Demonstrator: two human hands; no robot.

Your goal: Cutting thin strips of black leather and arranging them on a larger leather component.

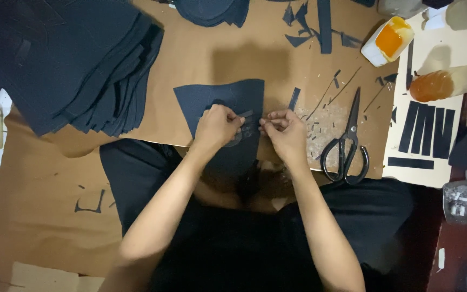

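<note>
dark navy wedge-shaped fabric piece (228, 108) lies on the brown cardboard work board (201, 59), just in front of the person; the left hand (216, 125) and right hand (283, 128), fingers curled tight, pinch a small dark strip (248, 114) between them over the fabric; black-handled scissors (347, 146) rest near the right hand

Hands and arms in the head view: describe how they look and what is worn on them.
Both the left hand and the right hand are bare: no gloves, rings, watch or wristband show. Both forearms are uncovered up to the elbows, with no sleeve visible on them. Dark clothing shows below them on the lap.
</note>
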